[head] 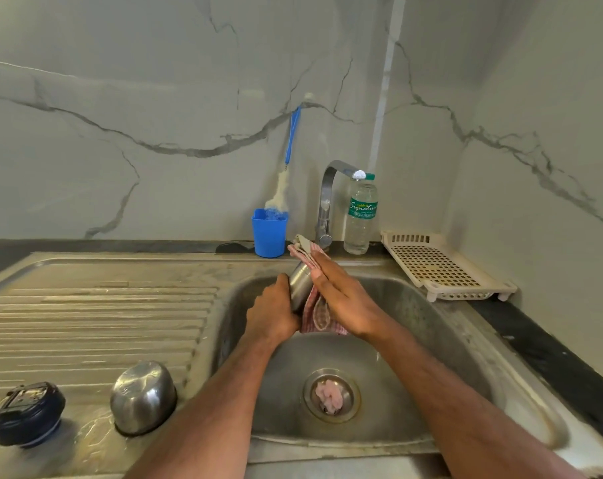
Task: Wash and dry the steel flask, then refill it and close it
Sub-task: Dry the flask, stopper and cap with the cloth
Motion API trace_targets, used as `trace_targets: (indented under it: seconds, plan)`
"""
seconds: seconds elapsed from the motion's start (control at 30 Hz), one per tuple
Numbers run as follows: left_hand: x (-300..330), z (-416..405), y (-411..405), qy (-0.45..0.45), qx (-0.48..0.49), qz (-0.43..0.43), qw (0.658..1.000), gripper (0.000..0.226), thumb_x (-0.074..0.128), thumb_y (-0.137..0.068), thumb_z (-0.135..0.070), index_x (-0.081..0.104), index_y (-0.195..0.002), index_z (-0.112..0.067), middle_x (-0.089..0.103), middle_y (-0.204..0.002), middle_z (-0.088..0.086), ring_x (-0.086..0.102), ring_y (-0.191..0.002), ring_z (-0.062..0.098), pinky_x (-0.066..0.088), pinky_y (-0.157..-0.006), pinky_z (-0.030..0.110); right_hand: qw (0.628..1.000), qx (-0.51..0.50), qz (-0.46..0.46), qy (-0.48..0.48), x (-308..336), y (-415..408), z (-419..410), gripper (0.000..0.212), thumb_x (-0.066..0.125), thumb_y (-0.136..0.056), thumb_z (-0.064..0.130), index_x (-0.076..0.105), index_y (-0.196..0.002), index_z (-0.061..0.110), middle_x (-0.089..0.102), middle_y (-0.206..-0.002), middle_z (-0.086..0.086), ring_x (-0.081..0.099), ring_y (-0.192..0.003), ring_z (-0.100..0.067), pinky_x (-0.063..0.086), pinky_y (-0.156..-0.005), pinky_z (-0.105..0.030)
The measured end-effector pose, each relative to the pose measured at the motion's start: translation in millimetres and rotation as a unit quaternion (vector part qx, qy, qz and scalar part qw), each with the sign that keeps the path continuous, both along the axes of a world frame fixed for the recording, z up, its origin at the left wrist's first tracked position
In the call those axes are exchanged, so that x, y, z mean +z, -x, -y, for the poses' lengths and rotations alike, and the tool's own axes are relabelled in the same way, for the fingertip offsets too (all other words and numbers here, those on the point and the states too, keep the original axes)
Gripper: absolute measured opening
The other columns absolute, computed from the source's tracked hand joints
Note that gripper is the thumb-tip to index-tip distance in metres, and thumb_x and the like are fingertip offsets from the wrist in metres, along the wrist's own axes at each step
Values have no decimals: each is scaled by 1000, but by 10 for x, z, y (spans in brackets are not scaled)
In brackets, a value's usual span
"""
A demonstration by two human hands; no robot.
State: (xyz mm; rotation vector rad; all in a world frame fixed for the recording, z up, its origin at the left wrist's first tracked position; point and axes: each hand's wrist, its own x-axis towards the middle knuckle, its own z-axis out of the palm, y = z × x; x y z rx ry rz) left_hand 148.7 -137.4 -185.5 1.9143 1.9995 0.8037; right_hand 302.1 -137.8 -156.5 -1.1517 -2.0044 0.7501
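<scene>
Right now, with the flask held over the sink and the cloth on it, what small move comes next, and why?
Probably slide the right hand with the checked cloth up the steel flask while the left hand grips its lower end: bare steel shows there.

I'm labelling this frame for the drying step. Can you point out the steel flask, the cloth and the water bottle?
steel flask (300, 281): head view, bare upper side.
cloth (319, 314): head view, hanging checked part.
water bottle (361, 209): head view, green label.

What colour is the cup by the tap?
Blue; the cup shows clearly in the head view.
</scene>
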Motion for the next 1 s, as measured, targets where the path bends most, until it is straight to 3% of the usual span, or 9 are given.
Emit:
trace_targets:
  seconds: [0.13, 0.2, 0.27, 0.37, 0.53, 0.6, 0.8, 0.9, 1.0]
  plan:
    - [-13, 10, -22, -21, -31, -16, 999, 76, 90, -71, -30, 45, -132, -23, 61, -129, 0, 62, -112, 22, 52, -86, 40, 995, -11, -80, 66, 79, -53, -50, 34, 25, -107, 54, 49, -125, 71, 52, -147, 13, 44, -138, -10, 33, -119, -41]
    - [-9, -8, 3, -16, -22, 7, 1000, 77, 90, -70, -29, 45, -131, -23, 60, -129, 0, 61, -112, 22, 49, -83, 36, 992, -13, -99, 84, 59, -105, -57, 36, 26, -108, 53, 51, -132, 60, 55, -142, 15, 46, -137, -13, 32, -117, -39]
    - [1, -27, 15, -4, -10, 48, 999, 78, 91, -70, -29, 45, -133, -22, 61, -130, 2, 62, -113, 24, 53, -88, 38, 995, -10, -76, 68, 20, -109, -51, 49, 29, -106, 54, 37, -153, 42, 40, -159, 6, 36, -146, -19, 29, -120, -43]
    - [11, -16, -8, -3, -12, 42, 999, 68, 86, -78, -29, 46, -132, -19, 63, -129, 4, 64, -113, 26, 52, -87, 40, 1000, -2, -5, -17, -13, -55, -55, 58, 29, -106, 54, 25, -160, 33, 22, -167, 11, 19, -152, -6, 19, -126, -41]
    - [-40, -37, -14, -36, -57, 54, 996, 77, 90, -67, -32, 45, -129, -26, 62, -121, -5, 62, -103, 18, 52, -83, 36, 992, -17, -117, 49, 9, -77, -183, 40, 27, -107, 55, 50, -139, 54, 51, -150, 2, 47, -138, -14, 36, -119, -49]
    - [-60, -76, -8, -33, -68, 123, 990, 84, 92, -65, -28, 43, -134, -26, 61, -123, -6, 61, -104, 15, 54, -89, 39, 983, -6, -169, 66, -16, -97, -164, 41, 27, -107, 54, 51, -140, 48, 56, -144, 4, 53, -132, -9, 39, -116, -44]
    - [95, -125, 3, -51, -104, 508, 853, 76, 86, -81, -16, 32, -134, -23, 65, -121, 8, 73, -104, 22, 60, -92, 46, 984, 86, -138, 71, -130, 104, -27, 67, 32, -100, 61, 15, -161, 39, 33, -163, 5, 37, -146, -8, 32, -122, -41]
    - [127, -113, 145, -30, -107, 640, 760, 59, 75, -90, -15, 43, -137, -24, 69, -123, 15, 74, -104, 27, 57, -95, 52, 985, 114, -97, 83, -187, 129, -35, 70, 34, -99, 68, 10, -160, 44, 23, -168, 7, 25, -153, -13, 25, -124, -51]
    - [128, -126, 250, -40, -102, 719, 687, 48, 69, -93, -21, 53, -139, -18, 71, -123, 15, 69, -112, 30, 54, -99, 51, 993, 107, -26, 31, -244, 86, -62, 70, 30, -99, 71, 4, -159, 48, 4, -168, 21, 3, -155, -1, 10, -128, -48]
